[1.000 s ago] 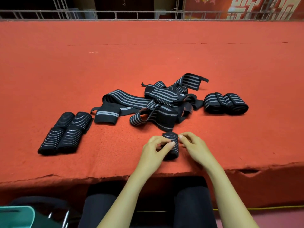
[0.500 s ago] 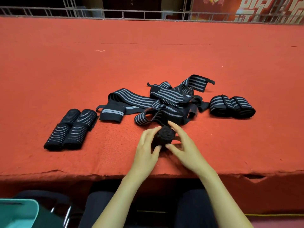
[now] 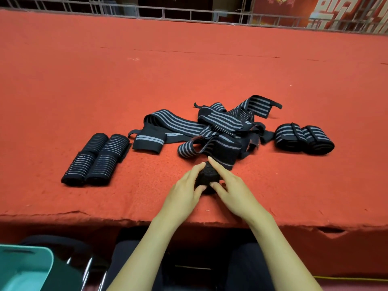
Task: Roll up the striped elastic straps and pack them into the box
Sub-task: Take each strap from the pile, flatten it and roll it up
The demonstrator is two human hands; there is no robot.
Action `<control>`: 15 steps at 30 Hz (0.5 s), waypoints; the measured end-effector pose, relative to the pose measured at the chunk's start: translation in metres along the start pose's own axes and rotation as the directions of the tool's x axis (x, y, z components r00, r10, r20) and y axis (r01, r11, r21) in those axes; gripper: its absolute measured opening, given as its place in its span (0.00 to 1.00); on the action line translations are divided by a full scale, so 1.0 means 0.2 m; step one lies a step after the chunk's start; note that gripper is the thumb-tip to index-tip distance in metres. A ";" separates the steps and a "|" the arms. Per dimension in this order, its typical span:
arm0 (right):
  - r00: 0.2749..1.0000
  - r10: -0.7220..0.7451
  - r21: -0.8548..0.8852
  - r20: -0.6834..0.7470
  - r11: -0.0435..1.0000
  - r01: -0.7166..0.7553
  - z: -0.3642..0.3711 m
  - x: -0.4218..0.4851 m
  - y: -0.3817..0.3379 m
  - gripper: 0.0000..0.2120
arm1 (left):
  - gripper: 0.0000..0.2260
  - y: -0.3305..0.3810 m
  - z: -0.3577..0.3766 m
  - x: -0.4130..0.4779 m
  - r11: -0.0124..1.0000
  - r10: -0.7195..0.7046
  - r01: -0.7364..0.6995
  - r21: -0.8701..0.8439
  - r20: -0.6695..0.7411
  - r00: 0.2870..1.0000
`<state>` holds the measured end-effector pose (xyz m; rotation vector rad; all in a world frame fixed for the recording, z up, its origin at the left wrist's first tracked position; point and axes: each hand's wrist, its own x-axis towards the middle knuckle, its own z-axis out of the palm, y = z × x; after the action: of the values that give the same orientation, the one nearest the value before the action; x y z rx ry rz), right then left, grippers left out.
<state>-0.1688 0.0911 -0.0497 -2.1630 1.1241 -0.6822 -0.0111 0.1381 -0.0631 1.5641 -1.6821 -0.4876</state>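
Low centre of the frame: the strap roll (image 3: 207, 177) is mostly buried between two hands. Only its dark coiled end shows, and no stripes can be read there. The left hand (image 3: 184, 192) pinches it from the left, thumb in front, forefinger over the top. The right hand (image 3: 233, 190) clasps it the same way from the right. Whether it joins the tangled pile (image 3: 210, 127) just above, I can't tell. Finished rolls (image 3: 96, 160) lie mid-left and a pair of rolls (image 3: 304, 139) mid-right, all on the red cloth (image 3: 189, 70). The teal box (image 3: 25, 267), bottom-left corner, is cut off by the frame.
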 end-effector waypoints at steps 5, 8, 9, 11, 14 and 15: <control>1.000 0.020 0.021 -0.013 1.000 -0.020 0.01 0.00 -0.01 0.33 | 0.25 0.00 -0.01 0.00 1.000 -0.009 0.009 -0.028 0.013 1.000; 0.998 0.013 0.031 -0.062 0.999 -0.011 0.04 -0.02 -0.03 0.33 | 0.24 0.00 0.00 -0.01 0.983 -0.003 -0.002 -0.181 -0.025 1.000; 0.997 0.007 0.035 -0.074 0.999 -0.004 0.05 -0.02 -0.03 0.33 | 0.24 0.00 0.00 -0.01 0.977 0.005 -0.013 -0.211 -0.040 0.999; 0.997 -0.016 0.068 -0.078 0.997 0.022 0.06 -0.02 -0.07 0.33 | 0.25 -0.02 -0.02 -0.02 0.966 0.009 -0.029 -0.258 -0.077 0.997; 0.997 -0.010 0.222 -0.081 0.975 0.028 0.11 0.04 -0.18 0.29 | 0.24 -0.06 -0.13 -0.05 0.909 -0.109 0.035 -0.414 -0.157 0.982; 0.996 -0.001 0.295 -0.088 0.955 0.027 0.13 0.08 -0.23 0.25 | 0.21 -0.08 -0.19 -0.04 0.878 -0.154 0.048 -0.476 -0.186 0.970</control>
<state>-0.1183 0.1056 -0.0314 -1.9031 0.9807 -0.8986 0.0270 0.1521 -0.0533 1.2938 -1.2030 -0.6923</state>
